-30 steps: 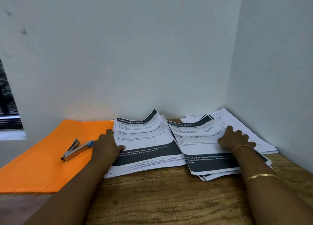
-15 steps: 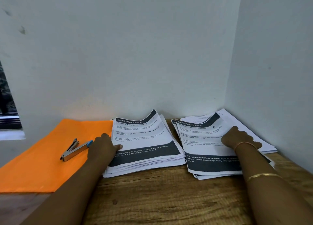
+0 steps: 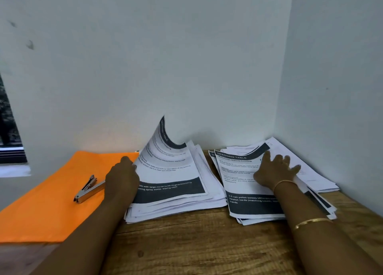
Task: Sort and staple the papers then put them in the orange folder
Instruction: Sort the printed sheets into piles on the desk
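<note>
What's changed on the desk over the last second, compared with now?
The left hand has lifted the top sheet of the left stack; its far corner now curls up. The right hand has opened, fingers spread flat on the right stack. The stapler and orange folder have not moved.

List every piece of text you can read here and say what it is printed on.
"DRESSING TABLE": header of the right stack's top sheet.
"3-5 nail polish bottles (different": its lower dark band, the rest cut off.
"swatch cards (matching count)": same band.
"spray bottle, wiping cloth": dark band of the lifted sheet on the left stack.
Body text on both sheets: too blurred to read.
The stapler and orange folder: no text visible.
</note>
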The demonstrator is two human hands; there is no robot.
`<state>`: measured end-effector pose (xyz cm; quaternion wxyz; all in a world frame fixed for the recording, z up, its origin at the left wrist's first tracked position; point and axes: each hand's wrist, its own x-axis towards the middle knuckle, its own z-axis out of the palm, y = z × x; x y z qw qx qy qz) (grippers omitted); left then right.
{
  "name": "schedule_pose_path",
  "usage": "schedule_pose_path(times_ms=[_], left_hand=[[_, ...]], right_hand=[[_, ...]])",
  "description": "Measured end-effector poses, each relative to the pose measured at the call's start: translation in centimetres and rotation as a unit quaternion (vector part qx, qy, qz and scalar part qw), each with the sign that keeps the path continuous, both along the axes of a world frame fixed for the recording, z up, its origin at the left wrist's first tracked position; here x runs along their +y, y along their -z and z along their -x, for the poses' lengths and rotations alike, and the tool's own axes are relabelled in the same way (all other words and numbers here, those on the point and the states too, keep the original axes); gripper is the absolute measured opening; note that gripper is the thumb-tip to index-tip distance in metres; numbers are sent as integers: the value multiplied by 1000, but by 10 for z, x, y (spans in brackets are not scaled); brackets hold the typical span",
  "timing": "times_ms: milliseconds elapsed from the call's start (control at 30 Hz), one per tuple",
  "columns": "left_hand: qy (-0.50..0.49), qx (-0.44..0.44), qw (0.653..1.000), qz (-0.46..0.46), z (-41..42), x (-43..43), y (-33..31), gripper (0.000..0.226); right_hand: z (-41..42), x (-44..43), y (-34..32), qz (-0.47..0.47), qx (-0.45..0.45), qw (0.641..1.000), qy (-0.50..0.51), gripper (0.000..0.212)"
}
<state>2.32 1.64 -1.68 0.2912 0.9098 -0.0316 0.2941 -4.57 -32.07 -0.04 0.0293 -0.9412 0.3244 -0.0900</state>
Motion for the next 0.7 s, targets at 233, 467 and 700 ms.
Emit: schedule_pose_path(times_ms=[233,467,700], left_hand=[[52,-44,986,155,11,-17,-12,9],[121,31,973,196,23,-42,-7,18],[227,91,963,116,28,-55,2,26]], right_hand=[[-11,42,-6,-53,-208,960,-178,50],[2,77,-31,-522,-194,794,-243,45],[-2,36,-34,-334,-181,915,-138,35]])
